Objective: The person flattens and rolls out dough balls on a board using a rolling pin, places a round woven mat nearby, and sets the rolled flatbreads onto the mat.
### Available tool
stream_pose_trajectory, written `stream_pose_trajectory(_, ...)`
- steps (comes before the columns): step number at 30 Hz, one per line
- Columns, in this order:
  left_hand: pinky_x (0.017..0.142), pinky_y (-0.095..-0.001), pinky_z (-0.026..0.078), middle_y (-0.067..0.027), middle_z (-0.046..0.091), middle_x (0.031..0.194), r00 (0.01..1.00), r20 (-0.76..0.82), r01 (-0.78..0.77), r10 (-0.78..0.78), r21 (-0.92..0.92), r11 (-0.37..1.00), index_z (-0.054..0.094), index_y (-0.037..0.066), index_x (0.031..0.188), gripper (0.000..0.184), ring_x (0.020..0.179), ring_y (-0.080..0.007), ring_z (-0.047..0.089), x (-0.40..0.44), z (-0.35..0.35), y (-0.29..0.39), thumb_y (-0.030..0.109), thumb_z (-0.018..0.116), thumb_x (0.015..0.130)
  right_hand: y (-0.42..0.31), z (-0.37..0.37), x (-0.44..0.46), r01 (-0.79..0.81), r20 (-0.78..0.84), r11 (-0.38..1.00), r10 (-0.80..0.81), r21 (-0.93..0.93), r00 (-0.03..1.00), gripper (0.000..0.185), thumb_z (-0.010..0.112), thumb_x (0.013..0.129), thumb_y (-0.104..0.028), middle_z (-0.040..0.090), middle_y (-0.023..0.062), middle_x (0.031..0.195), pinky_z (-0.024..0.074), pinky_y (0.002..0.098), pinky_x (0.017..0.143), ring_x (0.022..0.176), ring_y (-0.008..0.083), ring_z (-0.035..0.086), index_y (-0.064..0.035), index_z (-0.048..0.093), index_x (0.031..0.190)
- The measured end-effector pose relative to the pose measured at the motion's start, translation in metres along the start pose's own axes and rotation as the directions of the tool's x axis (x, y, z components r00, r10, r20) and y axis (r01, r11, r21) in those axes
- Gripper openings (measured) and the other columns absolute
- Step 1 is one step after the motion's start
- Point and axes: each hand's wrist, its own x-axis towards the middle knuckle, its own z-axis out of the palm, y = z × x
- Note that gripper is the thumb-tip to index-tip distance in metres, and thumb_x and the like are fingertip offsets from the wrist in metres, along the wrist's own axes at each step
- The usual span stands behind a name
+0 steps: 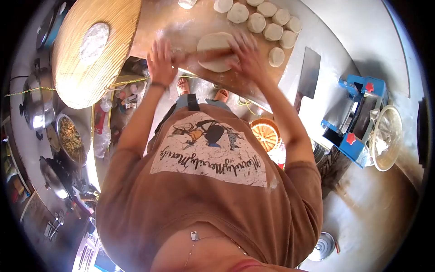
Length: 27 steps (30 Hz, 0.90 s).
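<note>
A blurred brown rolling pin [204, 56] lies across a flat round of dough [216, 41] on the wooden board [174, 20]. At the pin's left end, my left hand [161, 61] has its fingers spread and stretched out. My right hand [246, 55] is over the pin's right end, its fingers apart and smeared by motion, beside the dough's right edge. Several small pale dough rounds [256, 22] sit at the board's upper right. The underside of both palms is hidden.
A round woven tray [120, 34] bearing a flat dough piece [94, 43] is at upper left. To the right are a cleaver [310, 72], a blue machine [358, 118] and a mesh basket [394, 138]. A bowl of chopped filling [70, 138] stands left, near lidded pots [40, 102].
</note>
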Motion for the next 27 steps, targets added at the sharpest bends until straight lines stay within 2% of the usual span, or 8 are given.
stream_pose_trajectory(3,0.118,-0.0558,0.026,-0.0114,0.030,0.165,0.985,-0.126,0.119,-0.121,-0.021,0.993,0.036,0.013,0.156,0.077,0.153,-0.0347,0.023,0.075,0.013,-0.011,0.065,0.038,0.100,0.021,0.018,0.066,-0.105,-0.055,0.993,0.101,-0.059,0.993,0.076,0.062,0.091,-0.052,0.034,0.0131,0.161,0.0199,0.0536,0.123,0.151,0.0300,0.029,-0.0146,0.040,0.153)
stream_pose_trajectory(6,0.113,-0.0528,0.035,-0.0119,0.036,0.161,1.000,0.005,0.004,-0.004,0.031,1.000,0.043,0.009,0.151,0.071,0.148,-0.0351,0.032,0.079,0.000,-0.004,0.057,0.048,0.099,0.024,0.015,0.063,-0.136,-0.087,0.989,0.130,-0.062,0.988,0.076,0.062,0.090,-0.053,0.039,0.0134,0.158,0.0211,0.0524,0.123,0.150,0.0305,0.030,-0.0141,0.041,0.152)
stream_pose_trajectory(10,0.118,-0.0558,0.025,-0.0081,0.029,0.165,0.982,0.092,-0.171,0.165,0.055,0.984,0.035,0.015,0.157,0.077,0.153,-0.0322,0.023,0.015,-0.049,0.007,0.060,0.049,0.097,0.004,0.013,-0.008,-0.080,-0.026,0.996,0.079,-0.030,0.997,0.076,0.055,0.094,-0.059,0.038,0.0160,0.159,0.0212,0.0523,0.123,0.150,0.0334,0.029,-0.0127,0.040,0.152)
stream_pose_trajectory(14,0.119,-0.0549,0.022,-0.0083,0.030,0.164,0.997,-0.064,-0.035,0.031,-0.070,0.997,0.033,0.016,0.157,0.080,0.153,-0.0307,0.022,0.078,0.009,-0.010,0.062,0.050,0.095,0.020,0.003,0.049,-0.198,-0.026,0.974,0.196,-0.109,0.980,0.077,0.049,0.096,-0.063,0.029,0.0171,0.163,0.0204,0.0549,0.122,0.152,0.0343,0.023,-0.0126,0.038,0.154)
stream_pose_trajectory(17,0.119,-0.0533,0.024,-0.0082,0.030,0.164,0.987,0.159,0.020,-0.022,0.017,1.000,0.033,0.015,0.157,0.079,0.152,-0.0299,0.025,0.123,0.005,-0.009,0.061,0.050,0.096,0.027,0.010,0.061,-0.251,0.001,0.958,0.254,-0.142,0.967,0.074,0.050,0.096,-0.061,0.030,0.0174,0.162,0.0221,0.0569,0.121,0.151,0.0358,0.024,-0.0127,0.040,0.152)
stream_pose_trajectory(22,0.121,-0.0501,0.023,-0.0080,0.028,0.165,0.942,0.189,-0.276,0.277,-0.032,0.961,0.031,0.013,0.158,0.080,0.153,-0.0293,0.023,0.024,-0.046,-0.003,0.061,0.050,0.096,-0.010,-0.003,-0.021,-0.174,0.038,0.981,0.177,-0.080,0.983,0.080,0.062,0.091,-0.052,0.033,0.0141,0.162,0.0240,0.0572,0.120,0.152,0.0347,0.026,-0.0100,0.037,0.154)
stream_pose_trajectory(25,0.120,-0.0502,0.023,-0.0095,0.026,0.166,0.959,0.135,-0.214,0.247,-0.225,0.951,0.028,0.013,0.159,0.083,0.153,-0.0299,0.022,-0.024,-0.065,0.004,0.050,0.060,0.092,-0.047,-0.029,-0.068,-0.176,0.136,0.982,0.165,0.073,0.977,0.085,0.065,0.089,-0.050,0.032,0.0121,0.162,0.0223,0.0574,0.120,0.153,0.0337,0.024,-0.0102,0.032,0.156)
stream_pose_trajectory(27,0.121,-0.0500,0.023,-0.0085,0.023,0.167,0.953,0.200,-0.222,0.226,-0.040,0.974,0.029,0.013,0.159,0.083,0.154,-0.0292,0.021,-0.028,-0.061,0.006,0.057,0.054,0.094,-0.052,-0.028,-0.072,-0.155,0.118,0.981,0.141,0.120,0.983,0.086,0.065,0.089,-0.051,0.034,0.0109,0.161,0.0228,0.0571,0.120,0.152,0.0337,0.026,-0.0101,0.031,0.156)
